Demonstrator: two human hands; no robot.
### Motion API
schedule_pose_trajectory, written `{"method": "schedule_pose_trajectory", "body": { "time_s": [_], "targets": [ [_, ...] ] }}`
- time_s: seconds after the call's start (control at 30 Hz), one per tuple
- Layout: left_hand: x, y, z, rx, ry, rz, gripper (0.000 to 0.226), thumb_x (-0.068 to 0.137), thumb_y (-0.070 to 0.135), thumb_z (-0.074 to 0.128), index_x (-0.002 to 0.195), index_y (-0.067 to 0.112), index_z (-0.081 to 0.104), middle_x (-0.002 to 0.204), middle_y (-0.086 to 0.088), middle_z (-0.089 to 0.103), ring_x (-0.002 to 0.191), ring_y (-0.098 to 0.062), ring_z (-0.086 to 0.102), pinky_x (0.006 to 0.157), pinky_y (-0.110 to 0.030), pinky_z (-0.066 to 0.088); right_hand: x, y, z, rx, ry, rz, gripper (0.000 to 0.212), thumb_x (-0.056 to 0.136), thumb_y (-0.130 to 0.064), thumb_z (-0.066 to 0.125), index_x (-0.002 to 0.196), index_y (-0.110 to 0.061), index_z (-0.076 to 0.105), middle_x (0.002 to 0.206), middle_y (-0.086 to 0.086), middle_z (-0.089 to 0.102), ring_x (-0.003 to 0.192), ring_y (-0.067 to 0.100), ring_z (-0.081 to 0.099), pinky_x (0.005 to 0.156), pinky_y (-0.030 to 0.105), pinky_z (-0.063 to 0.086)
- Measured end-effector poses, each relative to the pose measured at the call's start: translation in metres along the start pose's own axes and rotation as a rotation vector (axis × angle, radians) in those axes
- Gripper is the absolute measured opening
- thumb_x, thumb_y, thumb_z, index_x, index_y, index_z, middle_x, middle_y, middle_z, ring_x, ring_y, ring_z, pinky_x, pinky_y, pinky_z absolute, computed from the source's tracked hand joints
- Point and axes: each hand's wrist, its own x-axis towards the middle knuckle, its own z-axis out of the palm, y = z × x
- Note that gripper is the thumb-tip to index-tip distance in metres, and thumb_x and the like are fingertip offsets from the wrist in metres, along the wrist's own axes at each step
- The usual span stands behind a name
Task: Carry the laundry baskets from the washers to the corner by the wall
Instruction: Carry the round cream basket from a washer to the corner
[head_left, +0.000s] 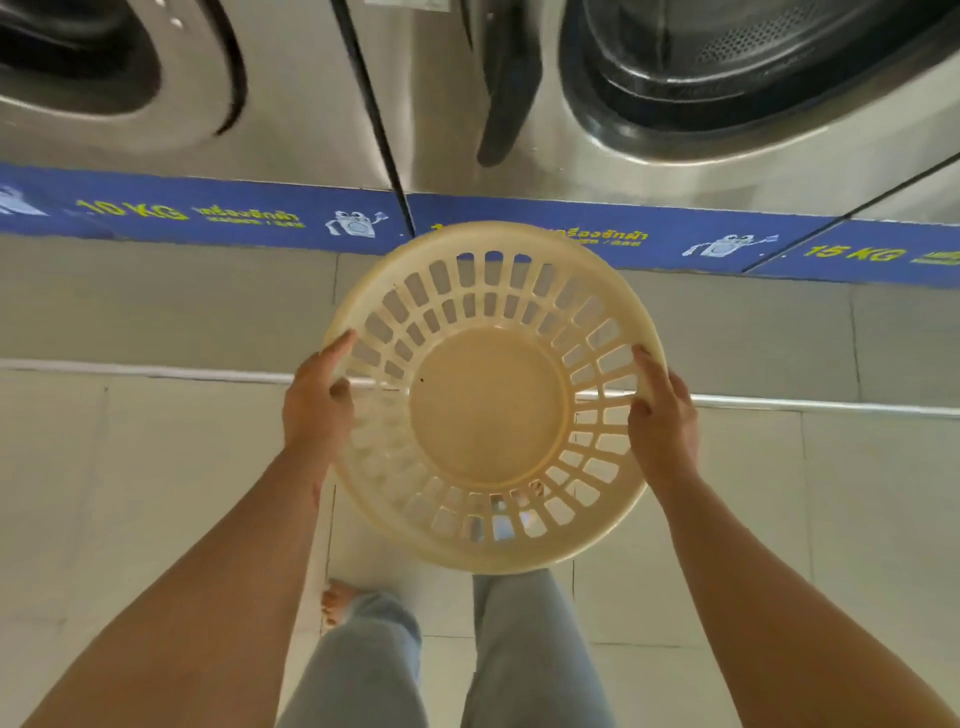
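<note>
A round cream plastic laundry basket (488, 405) with slotted walls is held in the air in front of me, above the floor, and it holds nothing. My left hand (317, 405) grips its rim on the left side. My right hand (662, 415) grips the rim on the right side. The basket hangs just short of the steel washers (311, 104), near the seam between two machines.
Steel washers with round doors fill the top, the right door (727, 78) showing its drum. A blue strip (208, 213) with weight labels runs along their base. A raised tiled step (156, 322) lies below it. My legs and a bare foot (335, 603) stand on pale floor tiles.
</note>
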Motion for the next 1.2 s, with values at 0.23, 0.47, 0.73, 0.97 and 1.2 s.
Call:
{"method": "schedule_pose_trajectory", "body": {
  "time_s": [0.23,0.47,0.73,0.97,1.2],
  "targets": [
    [-0.062,-0.090,-0.134,-0.056,0.194,-0.047,0.056,0.091,0.004,0.050,0.137,0.035,0.052,0.139,0.008,0.056,0.127,-0.016,0.052,0.102,-0.020,0.033,-0.101,-0.105,0.030,0.072,-0.016,-0.142,0.068,0.084,0.002,0.046,0.139,-0.038,0.046,0.134,0.004,0.051,0.106,0.030,0.057,0.083,0.037,0.048],
    [-0.125,-0.185,-0.248,-0.193,0.407,-0.217,0.055,0.091,0.004,0.045,0.132,0.039,0.054,0.134,0.007,0.058,0.119,-0.017,0.056,0.099,-0.024,0.042,-0.183,-0.222,0.079,0.097,-0.081,-0.340,0.067,0.085,0.004,0.043,0.138,-0.037,0.047,0.139,0.001,0.048,0.110,0.025,0.055,0.079,0.026,0.039],
    [-0.178,-0.287,-0.344,-0.343,0.587,-0.415,0.057,0.094,0.004,0.042,0.133,0.045,0.049,0.123,0.014,0.052,0.107,-0.021,0.062,0.091,-0.034,0.052,-0.253,-0.352,0.143,0.096,-0.220,-0.566,0.065,0.087,0.006,0.041,0.139,-0.032,0.047,0.139,0.001,0.048,0.108,0.009,0.049,0.087,0.016,0.032],
    [-0.199,-0.365,-0.399,-0.435,0.730,-0.537,0.057,0.093,-0.002,0.043,0.135,0.036,0.052,0.117,0.012,0.049,0.100,-0.020,0.058,0.081,-0.028,0.049,-0.293,-0.452,0.209,0.033,-0.378,-0.718,0.063,0.088,0.005,0.041,0.139,-0.030,0.047,0.142,-0.003,0.047,0.097,-0.007,0.048,0.074,0.001,0.031],
    [-0.181,-0.432,-0.452,-0.457,0.850,-0.717,0.059,0.090,0.000,0.043,0.131,0.041,0.054,0.125,0.002,0.058,0.098,-0.022,0.060,0.078,-0.036,0.052,-0.309,-0.562,0.297,-0.009,-0.505,-0.863,0.064,0.089,0.004,0.039,0.140,-0.033,0.045,0.143,-0.007,0.044,0.112,-0.001,0.045,0.087,0.008,0.028]
  ]
}}
